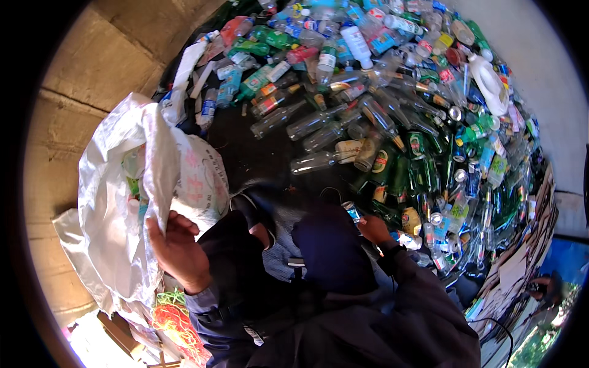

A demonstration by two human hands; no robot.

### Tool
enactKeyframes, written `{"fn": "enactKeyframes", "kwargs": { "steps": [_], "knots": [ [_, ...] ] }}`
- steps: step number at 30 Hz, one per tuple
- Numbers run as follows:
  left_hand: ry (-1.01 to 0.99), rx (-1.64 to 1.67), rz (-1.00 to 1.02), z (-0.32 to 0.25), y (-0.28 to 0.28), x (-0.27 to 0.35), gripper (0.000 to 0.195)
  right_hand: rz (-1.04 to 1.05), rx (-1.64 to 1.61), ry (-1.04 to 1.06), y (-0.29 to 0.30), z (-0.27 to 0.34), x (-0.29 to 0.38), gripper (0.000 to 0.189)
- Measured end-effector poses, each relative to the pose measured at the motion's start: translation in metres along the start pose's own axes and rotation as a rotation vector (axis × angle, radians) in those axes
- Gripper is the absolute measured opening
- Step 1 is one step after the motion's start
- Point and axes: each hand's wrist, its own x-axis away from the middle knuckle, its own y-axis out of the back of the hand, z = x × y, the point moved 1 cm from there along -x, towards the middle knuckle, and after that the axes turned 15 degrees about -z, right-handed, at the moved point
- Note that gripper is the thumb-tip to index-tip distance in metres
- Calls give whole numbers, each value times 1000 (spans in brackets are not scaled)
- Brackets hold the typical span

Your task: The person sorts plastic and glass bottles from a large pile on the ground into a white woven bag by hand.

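Note:
The rim of a white woven plastic sack is pinched in my left hand, with the thumb and fingers on either side of the edge. Its mouth gapes toward me, and some plastic bottles show inside. My right hand is beside my knee, its fingertips on a small blue and silver drink can, partly hidden by the knee. Just beyond that hand lie a gold can and a white, red and blue can. Green glass bottles lie farther out.
A large heap of plastic bottles spreads across the far side and right. Clear glass bottles lie at its near edge. Stacked flattened cardboard stands at right. Red and yellow string lies at lower left, below a tan wall.

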Motion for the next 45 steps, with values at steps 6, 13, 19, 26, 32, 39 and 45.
{"fn": "enactKeyframes", "kwargs": {
  "steps": [6,13,19,26,32,39,45],
  "knots": [
    [-17,-47,-88,3,-12,6,38,-168,-103,57,8,38,-38,18],
    [23,-45,-69,11,-11,0,36,-299,-53,261,15,80,-114,37],
    [38,-43,-69,11,-15,1,36,-362,110,474,24,118,-158,37],
    [49,-70,-74,7,-23,5,41,-285,367,680,-10,120,-189,33],
    [7,-101,-135,8,-31,7,44,-218,529,685,-38,124,-205,27],
    [19,-110,-88,8,-32,7,45,-96,659,761,-33,140,-207,22],
    [38,-102,-67,7,-31,7,45,11,450,653,-43,120,-196,20]
  ]
}}
